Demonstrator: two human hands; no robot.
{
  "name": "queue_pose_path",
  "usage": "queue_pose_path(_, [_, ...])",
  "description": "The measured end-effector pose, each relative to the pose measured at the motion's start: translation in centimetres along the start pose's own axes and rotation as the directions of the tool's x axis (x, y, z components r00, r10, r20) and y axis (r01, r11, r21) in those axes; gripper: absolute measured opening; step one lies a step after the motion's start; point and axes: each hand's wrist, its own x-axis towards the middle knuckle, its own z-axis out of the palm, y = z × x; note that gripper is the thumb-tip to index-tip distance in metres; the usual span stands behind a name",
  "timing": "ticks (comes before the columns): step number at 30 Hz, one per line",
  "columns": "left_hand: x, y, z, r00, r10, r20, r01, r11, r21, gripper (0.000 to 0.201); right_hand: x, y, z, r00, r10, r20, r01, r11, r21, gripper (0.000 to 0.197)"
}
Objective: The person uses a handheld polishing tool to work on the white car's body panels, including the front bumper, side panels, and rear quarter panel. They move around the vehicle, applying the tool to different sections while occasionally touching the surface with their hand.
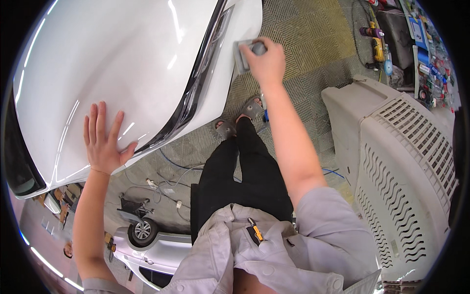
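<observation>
My left hand (103,147) lies flat, fingers spread, on the glossy white hood (132,54) of a car, close to its dark-edged headlight (196,88). In my right hand (269,63) is a grey rectangular block (241,58) with a rounded dark grip, which looks like a hand sanding block. Thumb and fingers wrap round the grip. The block is at the outer edge of the white body panel (248,22) beside the headlight. Whether its face presses on the panel cannot be made out.
A large beige slatted plastic crate (350,115) stands at my right. Beyond it are a yellow power tool (377,49) and shelves of bottles (438,68). Cables (169,183) run over the patterned floor. Behind me are a low wheeled stool (133,208) and another car (164,250).
</observation>
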Motion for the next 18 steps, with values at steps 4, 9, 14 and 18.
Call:
queue_pose_path(4, [0.3, 0.1, -0.2, 0.999, 0.007, -0.035, -0.007, 1.000, -0.008, 0.071, -5.6, 0.2, 0.6, 1.000, 0.016, 0.007, -0.016, 0.999, 0.044, 0.048])
queue_pose_path(9, [0.6, 0.3, -0.3, 0.999, 0.006, -0.044, -0.006, 1.000, -0.006, 0.072, -8.7, 0.9, -0.2, 0.996, -0.031, 0.080, 0.033, 0.999, -0.017, 0.048])
queue_pose_path(14, [0.2, 0.0, -0.1, 0.999, -0.024, -0.046, 0.022, 0.998, -0.051, 0.080, -12.3, 1.0, -1.7, 0.954, -0.263, 0.146, 0.277, 0.957, -0.085, 0.051])
queue_pose_path(18, [0.3, 0.0, 0.1, 0.998, -0.017, -0.066, 0.013, 0.999, -0.052, 0.086, -15.1, 0.5, -1.9, 0.891, -0.402, 0.214, 0.437, 0.885, -0.160, 0.049])
